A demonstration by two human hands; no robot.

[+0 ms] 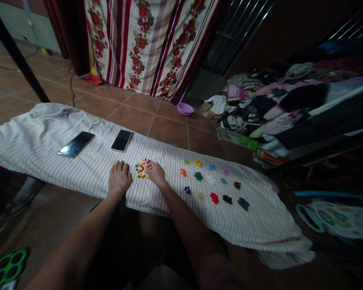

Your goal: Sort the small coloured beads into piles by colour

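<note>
My left hand (120, 178) lies palm down on the striped cloth (97, 177), just left of a mixed pile of small coloured pieces (141, 172); its fingers look loosely laid on the fabric. At the pile's right side my right hand (156, 174) has thumb and forefinger drawn together in a pinch. Whatever may be between those fingertips is too small to make out. To the right, similar pieces lie in several little heaps by colour, among them dark green (199, 176), yellow (197, 163), red (214, 198), black (227, 199) and dark grey (243, 203).
Two phones, a larger one (77, 144) and a smaller one (122, 140), lie left on the cloth. Beyond it are a tiled floor (136, 114), a purple basin (185, 108) and a flowered curtain (145, 44). Piled clothes (269, 96) fill the right background.
</note>
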